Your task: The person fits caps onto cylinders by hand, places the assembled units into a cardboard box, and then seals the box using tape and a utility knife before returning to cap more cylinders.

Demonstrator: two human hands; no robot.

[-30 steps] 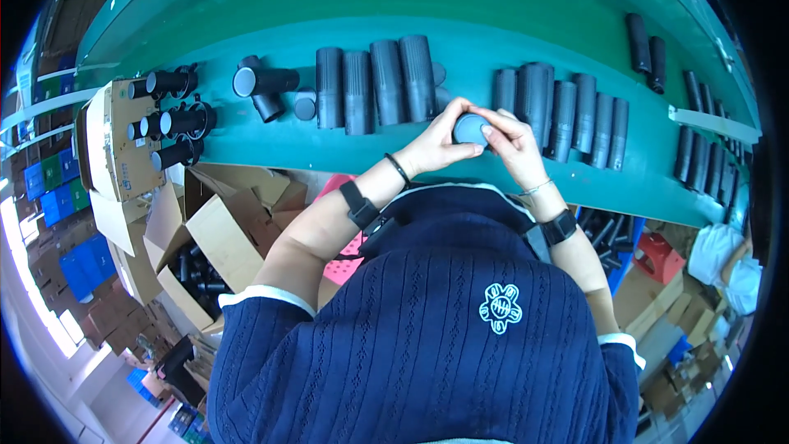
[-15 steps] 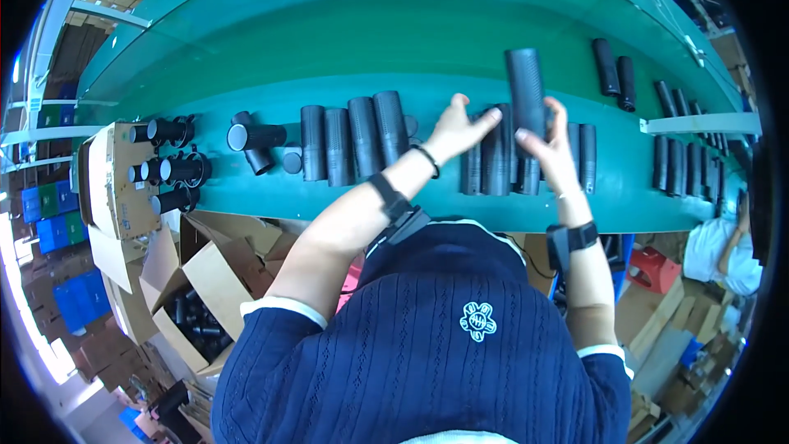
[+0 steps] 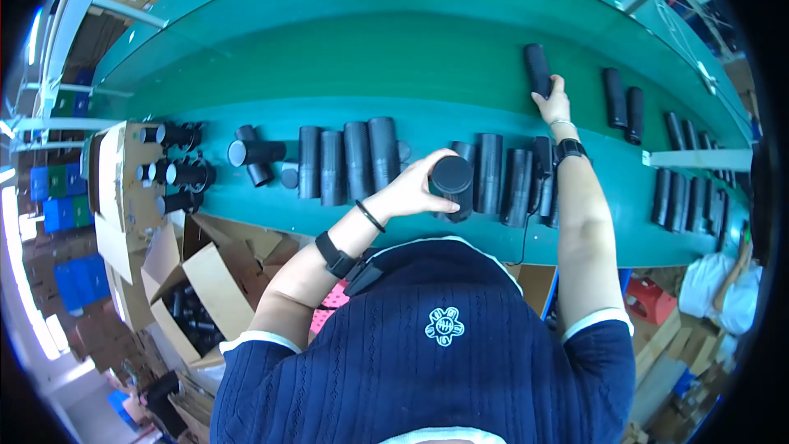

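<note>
My left hand [image 3: 417, 189] is closed round a capped black cylinder [image 3: 453, 174], tilted so that its round end faces up. Farther off, my right hand [image 3: 555, 105] grips a second black cylinder [image 3: 537, 68] by its near end, over the dark green strip. Beside the left hand lies a row of black cylinders [image 3: 490, 173], partly covered by that hand. Among these is a small black device [image 3: 542, 156] with a thin cord hanging over the near edge. More black cylinders [image 3: 357, 160] lie side by side to the left.
Cylinders with pale ends [image 3: 185, 173] rest by a cardboard box [image 3: 123, 189] at the left. An open carton [image 3: 215, 300] of black parts stands below the green bench [image 3: 329, 86]. More cylinders [image 3: 615, 99] lie at the right, near a metal bar [image 3: 699, 160]. Another person [image 3: 715, 284] is at the far right.
My right hand has moved away from the near row to the far strip, with a cylinder in it. The left hand, empty before, has come nearer and now grips a cylinder.
</note>
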